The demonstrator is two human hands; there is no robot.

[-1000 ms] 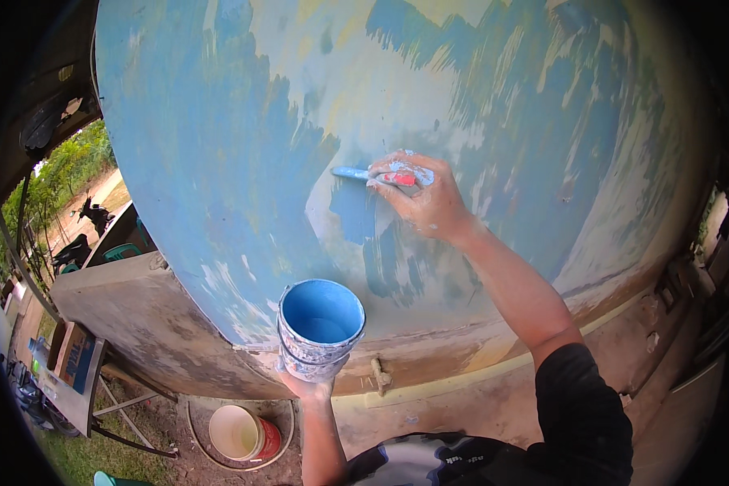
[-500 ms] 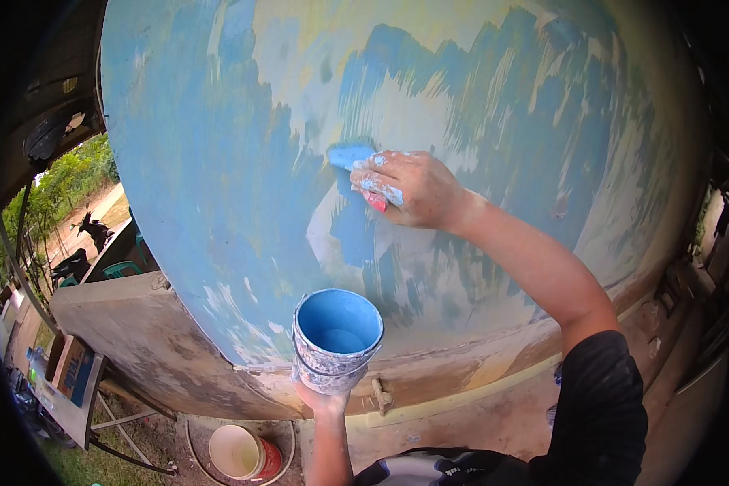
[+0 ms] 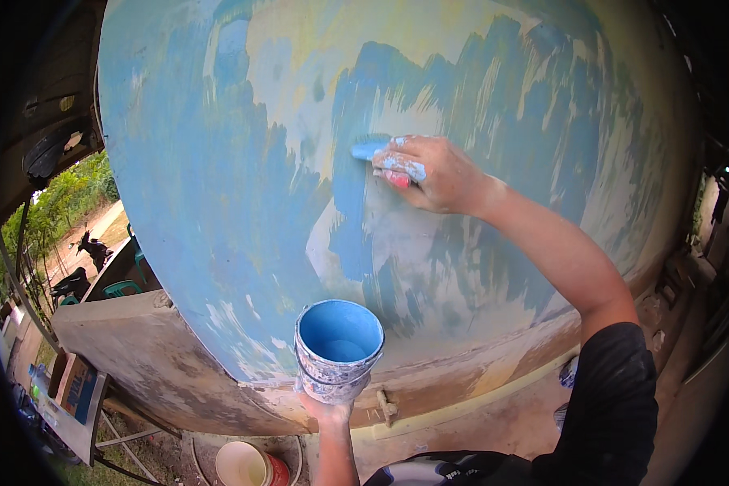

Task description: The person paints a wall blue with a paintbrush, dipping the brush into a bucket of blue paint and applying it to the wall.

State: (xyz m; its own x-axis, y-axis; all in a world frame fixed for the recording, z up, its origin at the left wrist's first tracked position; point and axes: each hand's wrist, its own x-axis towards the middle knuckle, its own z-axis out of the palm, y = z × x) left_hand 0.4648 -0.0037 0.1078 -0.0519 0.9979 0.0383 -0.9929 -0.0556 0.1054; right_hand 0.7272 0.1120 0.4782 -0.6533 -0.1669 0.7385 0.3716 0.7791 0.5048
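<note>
A paintbrush (image 3: 370, 149) with blue-coated bristles is pressed to the wall (image 3: 219, 178), which carries patchy blue strokes over pale yellow-white. My right hand (image 3: 429, 174) grips its pinkish-red handle, and light blue paint smears the fingers. Below, my left hand (image 3: 329, 409) supports a small paint bucket (image 3: 338, 364) from underneath. The bucket is upright, blue inside, its outside splattered with white and grey; some blue paint shows at the bottom. Most of the left fingers are hidden behind and under it.
A tap (image 3: 387, 407) sticks out at the wall's foot. On the ground stands a cream and red bucket (image 3: 243, 465). At left are a low concrete wall (image 3: 130, 340) and a small table (image 3: 77, 417) with a bottle on it; a motorbike (image 3: 71, 283) stands beyond.
My right hand has moved the brush a little right and up along the wall, and blue now covers more there. The view has shifted slightly; the left hand still holds the bucket.
</note>
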